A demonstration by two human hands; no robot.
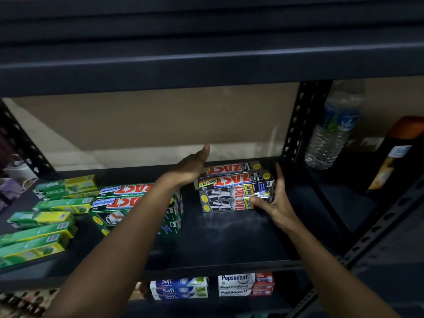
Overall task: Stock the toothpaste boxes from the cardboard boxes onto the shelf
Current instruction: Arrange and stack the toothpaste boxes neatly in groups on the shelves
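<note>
Left hand (191,167) lies flat with straight fingers against the left end of the stack of Zact Smokers boxes (231,191) and grips nothing. The right hand (278,203) cups the stack's right front corner: thumb on the front face, fingers fairly straight up the right end. It seems to press more than clasp. Between them the hands appear to be squaring the stack, which stands near the back right corner of the shelf (229,237), just beside the perforated upright post (296,125).

Along the shelf's left edge lie rows of green and yellow boxes (39,235), and the rearmost of them reads Darlie (64,189). Next to these, toward the middle, Zact Whitening boxes (121,196) sit on top of dark green boxes (107,220) that show a cup. A bare strip of shelf separates that pile from the Smokers stack, and the front right part of the shelf is also bare.

On the shelf below, near its front edge, are Safi boxes (179,289) and, to their right, Pepsodent boxes (243,284). Past the post stands a water bottle (330,134).

Stocking looks well along, with several brands already placed. The bare areas suggest there is room for more. No cardboard box is in view, so I cannot tell how much stock is left.
</note>
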